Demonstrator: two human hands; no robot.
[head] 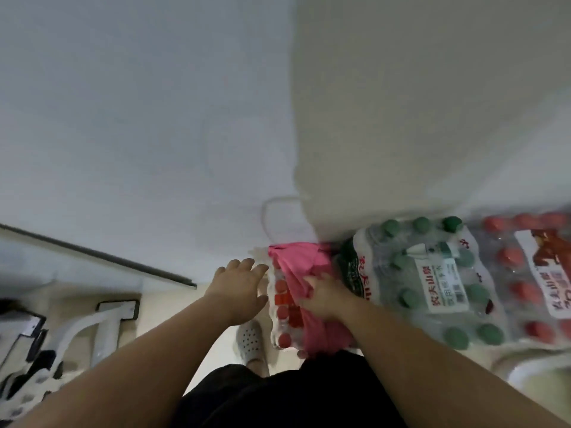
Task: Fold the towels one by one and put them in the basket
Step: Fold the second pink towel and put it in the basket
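Currently, in the head view, the right hand (327, 296) is gripping the pink towel (296, 270); blur is softening the fingers, though they appear to be curling into the cloth. The towel is lying draped over a red-capped bottle pack (282, 307), between the two hands. The left hand (239, 284) is hovering open, fingers spread, just beside that pack's left edge. A green-capped bottle pack (432, 279) is sitting immediately right of the right hand. A grey slipper (250, 338) is showing below the left hand.
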